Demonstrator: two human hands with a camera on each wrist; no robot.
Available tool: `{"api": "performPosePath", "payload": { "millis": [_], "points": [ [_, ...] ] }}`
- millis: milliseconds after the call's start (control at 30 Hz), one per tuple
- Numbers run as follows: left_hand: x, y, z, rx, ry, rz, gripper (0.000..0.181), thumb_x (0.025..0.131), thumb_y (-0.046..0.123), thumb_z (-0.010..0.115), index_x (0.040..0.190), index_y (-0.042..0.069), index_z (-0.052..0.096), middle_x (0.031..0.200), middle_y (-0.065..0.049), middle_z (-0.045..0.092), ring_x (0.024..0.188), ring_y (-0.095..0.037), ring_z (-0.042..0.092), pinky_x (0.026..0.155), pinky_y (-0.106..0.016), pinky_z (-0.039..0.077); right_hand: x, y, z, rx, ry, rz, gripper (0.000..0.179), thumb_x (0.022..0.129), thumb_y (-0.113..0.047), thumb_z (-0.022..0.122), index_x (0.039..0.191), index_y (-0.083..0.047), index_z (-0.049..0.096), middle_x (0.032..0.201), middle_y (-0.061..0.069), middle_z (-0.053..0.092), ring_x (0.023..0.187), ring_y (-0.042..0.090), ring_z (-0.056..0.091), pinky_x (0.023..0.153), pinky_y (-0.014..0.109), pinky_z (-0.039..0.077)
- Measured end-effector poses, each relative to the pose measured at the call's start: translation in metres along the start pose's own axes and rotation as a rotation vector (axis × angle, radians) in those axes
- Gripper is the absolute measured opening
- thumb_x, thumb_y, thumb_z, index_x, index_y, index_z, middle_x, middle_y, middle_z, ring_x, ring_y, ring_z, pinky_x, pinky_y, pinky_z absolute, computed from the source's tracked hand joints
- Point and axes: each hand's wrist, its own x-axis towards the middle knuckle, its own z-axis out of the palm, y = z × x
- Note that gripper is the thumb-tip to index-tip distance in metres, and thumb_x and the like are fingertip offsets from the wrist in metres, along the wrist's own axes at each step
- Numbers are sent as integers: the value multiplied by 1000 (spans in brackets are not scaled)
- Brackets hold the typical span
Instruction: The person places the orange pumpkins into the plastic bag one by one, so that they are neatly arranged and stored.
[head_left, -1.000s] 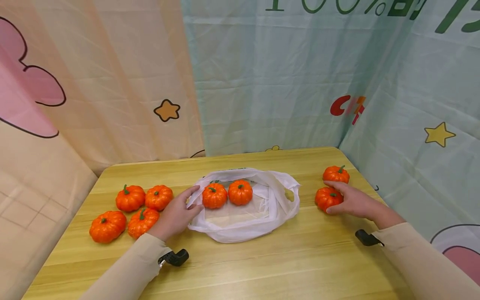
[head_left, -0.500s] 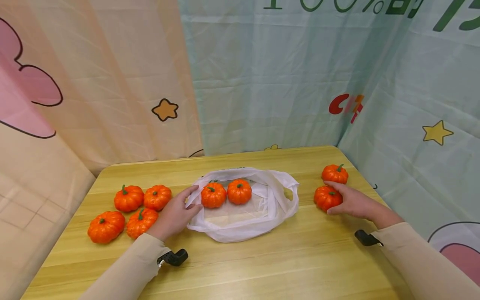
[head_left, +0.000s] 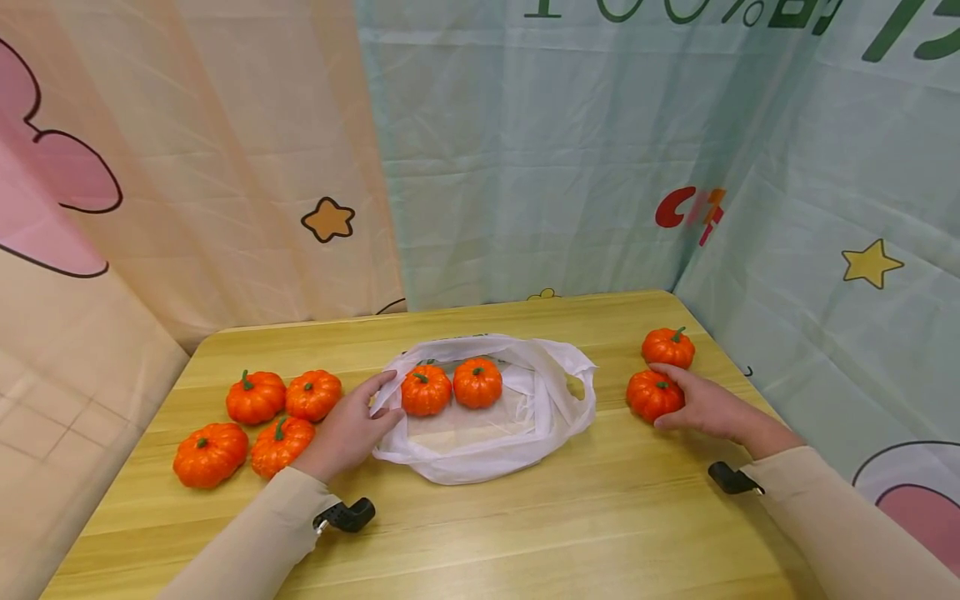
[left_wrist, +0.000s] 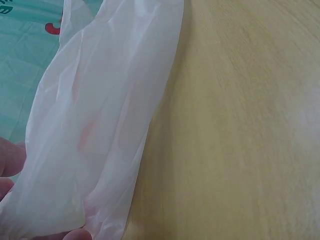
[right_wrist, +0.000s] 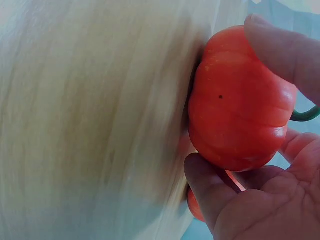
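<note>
A white plastic bag (head_left: 480, 467) lies with its mouth spread wide on the table, two small orange pumpkins (head_left: 477, 383) inside it. At its left rim my left hand (head_left: 348, 429) holds the bag edge between thumb and fingers; the left wrist view shows fingertips (left_wrist: 10, 157) on one side of the thin plastic. On the right, my right hand (head_left: 708, 406) grips a small pumpkin (head_left: 654, 396), thumb on one side and fingers on the other. That pumpkin (right_wrist: 240, 105) appears to rest on the table. Just behind it sits another pumpkin (head_left: 667, 347).
Several more pumpkins (head_left: 210, 455) stand in a group on the left of the wooden table (head_left: 525, 542), close beside my left forearm. A printed cloth (head_left: 525, 167) hangs behind the table and along its right side.
The view has shifted very slightly. Both hands, the bag and the pumpkins otherwise keep their places.
</note>
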Motion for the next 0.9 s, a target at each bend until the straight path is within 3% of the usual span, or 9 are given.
{"api": "performPosePath", "payload": {
  "millis": [467,700,900],
  "points": [
    [2,-3,1,19,9,17,67,101,28,70,161,16,42,159,-19,48,86,-20,53,72,-22,49,1,1,1,2,13,27,93,85,-24,87,157,2,36,149,38,46,129,53,50,106,67,47],
    [2,-3,1,-9,-1,6,68,101,27,71,162,17,42,150,-18,52,73,-20,47,59,-24,43,0,0,1,-16,32,27,92,84,-25,87,157,1,37,146,38,49,127,53,52,104,67,48],
    [2,-2,1,-5,3,8,68,101,27,70,162,17,42,157,-19,49,76,-19,49,62,-22,46,0,-4,-2,-41,71,12,91,84,-26,88,157,0,38,144,37,52,124,53,55,102,68,49]
  ]
}}
